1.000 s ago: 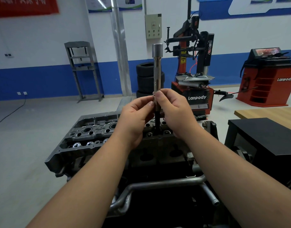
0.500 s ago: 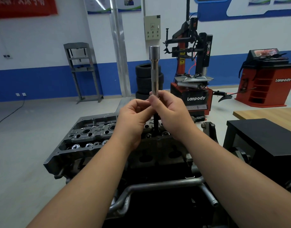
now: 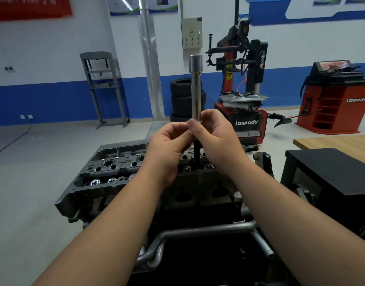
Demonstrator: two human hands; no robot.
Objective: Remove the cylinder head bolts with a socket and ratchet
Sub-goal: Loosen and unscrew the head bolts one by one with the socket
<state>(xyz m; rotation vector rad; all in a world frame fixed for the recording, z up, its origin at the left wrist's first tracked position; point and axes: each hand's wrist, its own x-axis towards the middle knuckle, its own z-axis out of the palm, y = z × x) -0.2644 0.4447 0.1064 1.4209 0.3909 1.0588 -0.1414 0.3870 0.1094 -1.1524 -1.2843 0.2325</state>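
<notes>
Upright, both hands pinch socket extension (image 3: 196, 89) over cylinder head (image 3: 115, 164).
Left hand (image 3: 169, 145), right hand (image 3: 216, 139) fingers curled on lower shaft; stiff, smooth steel, likely slippery.

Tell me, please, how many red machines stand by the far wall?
2: a tyre changer behind the hands, and a red cabinet machine at far right. Others may be outside the view.

Long chrome socket (image 3: 196, 87) upright, above cylinder head (image 3: 119, 164)

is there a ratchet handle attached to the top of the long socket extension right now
No, the flared top end of the upright long silver metal socket extension is bare, and only the left hand and right hand grip its lower part.
</notes>
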